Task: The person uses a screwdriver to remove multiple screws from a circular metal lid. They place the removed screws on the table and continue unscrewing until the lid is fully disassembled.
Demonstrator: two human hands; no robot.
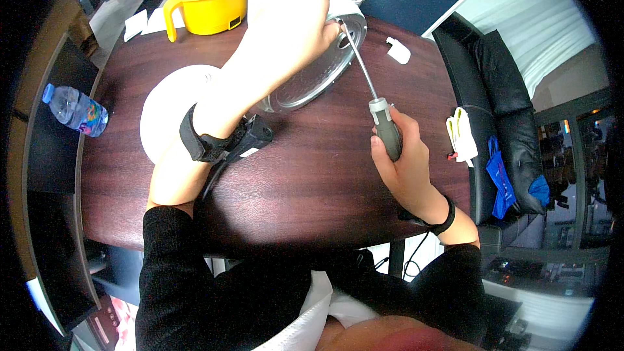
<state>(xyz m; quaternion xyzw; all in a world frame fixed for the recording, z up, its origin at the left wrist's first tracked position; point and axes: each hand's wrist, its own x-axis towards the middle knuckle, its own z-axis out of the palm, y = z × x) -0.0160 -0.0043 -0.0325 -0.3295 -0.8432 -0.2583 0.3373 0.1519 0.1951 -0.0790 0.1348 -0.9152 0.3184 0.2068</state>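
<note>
The white appliance lies tipped on its side at the far edge of the dark wooden table, its shiny metal base plate facing the person. The left hand is spread over the appliance's body just above that plate, pressing it steady, with a black strap around the wrist. The right hand is clenched around the grey handle of a long screwdriver, whose tip meets the plate's upper rim right beside the left fingertips. To do this well, I'd say, the shaft should stay in line with the screw and the bracing hand should bear down firmly — the tip sits so close to those fingers that a slip would catch them. Left of the appliance stands a yellow electric pot with a dark lid; nearer the person than the plate, a white round lid lies flat, partly under the left forearm. A small white plastic piece rests right of the plate, and a water bottle lies well off to the left — none of it crowds the tool.
</note>
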